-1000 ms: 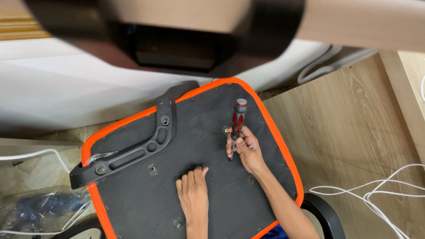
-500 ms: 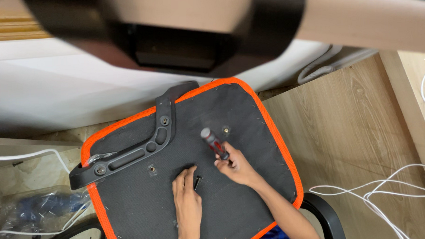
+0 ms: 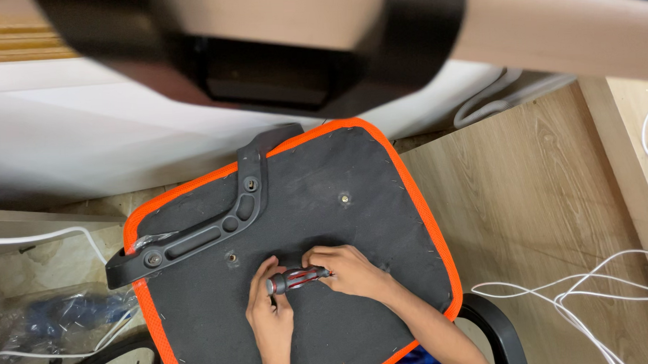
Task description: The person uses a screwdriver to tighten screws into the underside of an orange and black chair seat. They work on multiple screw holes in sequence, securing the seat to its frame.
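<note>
Seat underside (image 3: 340,232): screwdriver (image 3: 299,278) between hands (image 3: 310,294)

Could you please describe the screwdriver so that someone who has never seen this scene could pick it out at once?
Find the upturned seat base, a dark panel edged in orange, on the wooden floor. Near its lower middle, the left hand and right hand meet around the screwdriver, which lies roughly level. Its grey handle with red stripes sets it apart from the black armrest bracket bolted above.

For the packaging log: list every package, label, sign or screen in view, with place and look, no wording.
Clear plastic bag: on the floor at lower left, beside the orange-edged seat base; crumpled, see-through, with something blue inside.
No labels, signs or screens show.
</note>
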